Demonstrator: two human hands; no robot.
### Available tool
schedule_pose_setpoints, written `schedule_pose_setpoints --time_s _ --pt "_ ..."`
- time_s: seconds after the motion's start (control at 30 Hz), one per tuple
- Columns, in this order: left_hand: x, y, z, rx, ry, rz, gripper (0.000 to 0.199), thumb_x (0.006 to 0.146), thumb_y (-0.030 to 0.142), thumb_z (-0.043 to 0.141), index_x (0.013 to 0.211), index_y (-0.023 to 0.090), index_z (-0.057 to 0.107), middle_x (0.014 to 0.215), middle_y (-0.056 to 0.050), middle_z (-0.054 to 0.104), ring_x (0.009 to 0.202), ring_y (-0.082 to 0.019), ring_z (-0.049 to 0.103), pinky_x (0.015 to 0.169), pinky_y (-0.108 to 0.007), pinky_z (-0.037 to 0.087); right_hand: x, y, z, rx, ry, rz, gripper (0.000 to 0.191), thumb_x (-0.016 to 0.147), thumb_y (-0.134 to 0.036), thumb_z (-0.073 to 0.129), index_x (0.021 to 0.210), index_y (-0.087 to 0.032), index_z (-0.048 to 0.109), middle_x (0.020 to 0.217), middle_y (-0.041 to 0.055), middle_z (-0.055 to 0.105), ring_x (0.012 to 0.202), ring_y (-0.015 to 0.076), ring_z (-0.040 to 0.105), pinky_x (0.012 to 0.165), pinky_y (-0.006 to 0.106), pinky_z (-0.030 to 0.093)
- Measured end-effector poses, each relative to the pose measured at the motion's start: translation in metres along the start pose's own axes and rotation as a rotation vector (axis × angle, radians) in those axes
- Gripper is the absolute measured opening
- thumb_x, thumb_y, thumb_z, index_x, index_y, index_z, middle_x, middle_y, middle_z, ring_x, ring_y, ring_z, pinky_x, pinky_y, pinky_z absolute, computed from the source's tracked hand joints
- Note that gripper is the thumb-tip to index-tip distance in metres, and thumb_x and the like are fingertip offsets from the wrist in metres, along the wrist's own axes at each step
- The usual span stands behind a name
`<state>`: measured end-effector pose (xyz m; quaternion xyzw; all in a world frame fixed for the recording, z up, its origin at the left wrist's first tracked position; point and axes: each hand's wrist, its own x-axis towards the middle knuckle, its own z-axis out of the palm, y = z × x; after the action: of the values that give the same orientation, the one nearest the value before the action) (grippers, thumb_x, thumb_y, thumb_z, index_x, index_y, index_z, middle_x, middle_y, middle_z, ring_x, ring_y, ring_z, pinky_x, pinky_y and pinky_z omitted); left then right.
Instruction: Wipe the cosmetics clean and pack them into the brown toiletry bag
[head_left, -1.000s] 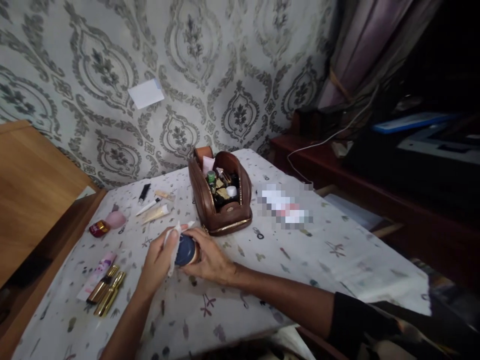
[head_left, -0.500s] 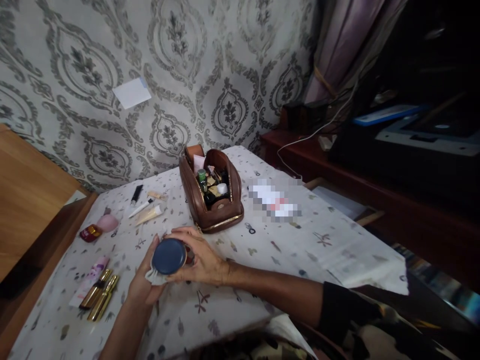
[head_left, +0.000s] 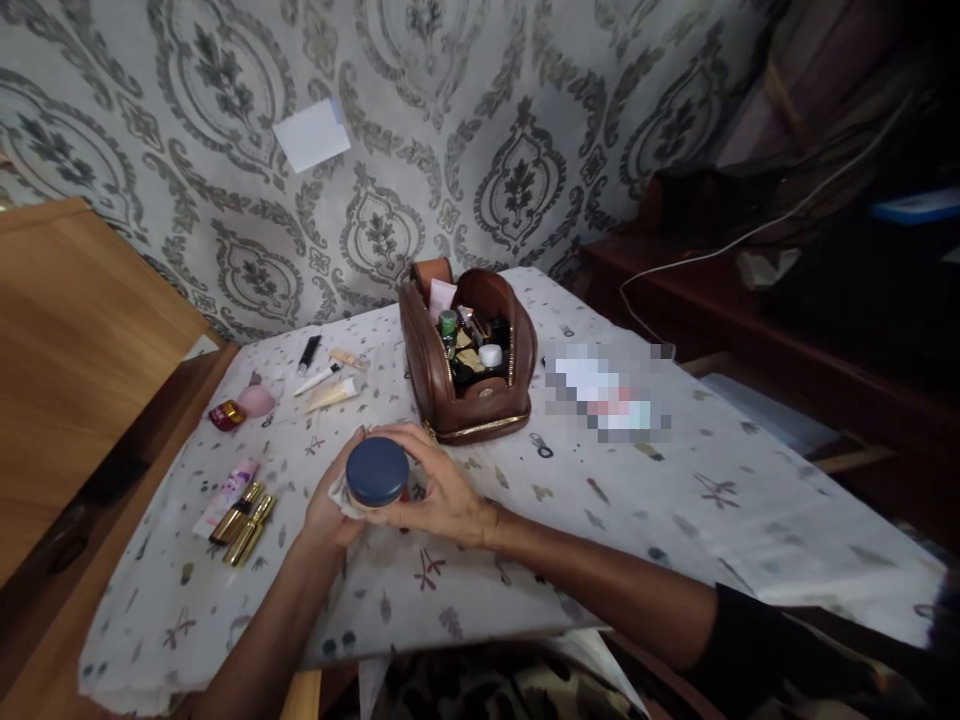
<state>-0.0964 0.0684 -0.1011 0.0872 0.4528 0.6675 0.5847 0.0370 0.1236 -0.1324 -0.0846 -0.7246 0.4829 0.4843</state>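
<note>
A round jar with a dark blue lid [head_left: 377, 470] is held between my two hands, over the near part of the table. My right hand [head_left: 454, 505] curls its fingers and thumb around the jar's right side. From the left, my left hand [head_left: 328, 515] presses a whitish cloth [head_left: 343, 498] against the jar; most of its fingers are hidden behind jar and cloth. Just beyond my hands stands a brown toiletry bag [head_left: 484, 412], unzipped. Inside it are a green-capped bottle [head_left: 448, 322], a white-lidded jar [head_left: 490, 356] and a pink tube [head_left: 441, 297].
On the left lie gold tubes [head_left: 249, 530], a pink packet [head_left: 229, 497], a red-and-gold jar [head_left: 227, 415], a pink sponge [head_left: 257, 400] and several small tubes [head_left: 331, 394]. A blurred-out item [head_left: 607, 393] lies right of the bag. A white cable [head_left: 720, 250] crosses the dark red furniture [head_left: 675, 310].
The camera view has shifted, so the scene sits further right and higher. Both hands still hold the jar with the cloth; its lid now appears tilted, showing more of its side.
</note>
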Motion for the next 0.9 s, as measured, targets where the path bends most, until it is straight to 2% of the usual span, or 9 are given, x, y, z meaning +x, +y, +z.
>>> schedule_pose_setpoints --time_s 0.1,0.2,0.33,0.43,0.57,0.67,0.77,0.83,0.9 --pt "-0.001 -0.001 -0.002 0.016 -0.001 0.026 0.017 0.09 0.025 0.064 0.08 0.013 0.07 0.068 0.001 0.074 0.057 -0.01 0.067 0.058 -0.016 0.055 0.0 -0.001 0.0 0.005 0.019 0.065 0.063 0.075 -0.052 0.08 0.125 -0.019 0.059 0.117 0.0094 0.058 0.113 0.0234 0.058 0.101 0.04 0.047" --pt "-0.004 -0.002 -0.003 0.086 0.026 0.103 0.02 0.087 0.036 0.068 0.084 0.016 0.072 0.076 0.0 0.075 0.068 -0.015 0.07 0.07 -0.024 0.058 -0.003 -0.001 0.0 -0.015 0.075 0.153 0.069 0.077 -0.049 0.079 0.134 -0.02 0.052 0.122 0.0101 0.058 0.112 0.0229 0.058 0.1 0.04 0.047" --pt "-0.013 -0.003 -0.001 0.376 0.056 0.407 0.028 0.082 0.045 0.072 0.091 0.018 0.072 0.09 -0.004 0.073 0.087 -0.02 0.068 0.078 -0.026 0.054 -0.008 0.0 0.001 -0.049 0.12 0.224 0.065 0.082 -0.043 0.076 0.137 -0.021 0.049 0.127 0.0114 0.06 0.115 0.0239 0.058 0.1 0.04 0.048" --pt "-0.021 -0.005 -0.002 0.592 0.115 0.614 0.025 0.076 0.034 0.079 0.092 0.02 0.067 0.082 0.001 0.066 0.078 -0.015 0.061 0.07 -0.019 0.048 -0.01 0.001 0.003 -0.067 0.089 0.195 0.059 0.086 -0.04 0.073 0.137 -0.021 0.05 0.128 0.0112 0.06 0.116 0.0235 0.058 0.102 0.039 0.047" --pt "-0.025 -0.006 -0.006 0.884 0.147 0.763 0.031 0.074 0.032 0.079 0.093 0.022 0.057 0.07 0.006 0.056 0.06 -0.013 0.05 0.056 -0.02 0.04 -0.011 0.005 0.003 -0.099 0.048 0.13 0.065 0.084 -0.036 0.076 0.14 -0.016 0.049 0.127 0.0127 0.06 0.117 0.022 0.058 0.103 0.036 0.047" --pt "-0.024 -0.002 -0.01 1.005 0.123 0.757 0.031 0.077 0.037 0.075 0.097 0.023 0.056 0.07 0.005 0.057 0.062 -0.015 0.052 0.058 -0.021 0.04 -0.01 0.008 0.003 -0.111 -0.009 0.098 0.069 0.079 -0.033 0.081 0.139 -0.017 0.051 0.126 0.0117 0.061 0.119 0.0208 0.058 0.105 0.034 0.046" --pt "-0.022 0.006 -0.013 1.019 0.049 0.675 0.029 0.081 0.046 0.071 0.095 0.023 0.061 0.072 0.003 0.06 0.071 -0.017 0.056 0.067 -0.021 0.045 -0.01 0.012 0.003 -0.103 -0.085 0.026 0.07 0.077 -0.035 0.083 0.137 -0.016 0.054 0.129 0.0126 0.06 0.124 0.0201 0.057 0.108 0.032 0.045" --pt "-0.02 0.011 -0.016 0.963 0.081 0.596 0.031 0.081 0.05 0.072 0.094 0.022 0.066 0.083 0.001 0.065 0.086 -0.018 0.06 0.076 -0.019 0.047 -0.011 0.013 0.004 -0.12 -0.122 -0.015 0.067 0.078 -0.038 0.081 0.135 -0.014 0.055 0.131 0.0142 0.06 0.126 0.0201 0.056 0.108 0.031 0.044" --pt "-0.018 0.015 -0.02 0.796 0.137 0.472 0.032 0.078 0.047 0.077 0.095 0.021 0.07 0.095 -0.001 0.07 0.103 -0.019 0.06 0.083 -0.018 0.048 -0.011 0.013 0.004 -0.151 -0.165 -0.049 0.063 0.081 -0.039 0.078 0.134 -0.015 0.056 0.134 0.0144 0.059 0.128 0.0196 0.055 0.109 0.031 0.044"
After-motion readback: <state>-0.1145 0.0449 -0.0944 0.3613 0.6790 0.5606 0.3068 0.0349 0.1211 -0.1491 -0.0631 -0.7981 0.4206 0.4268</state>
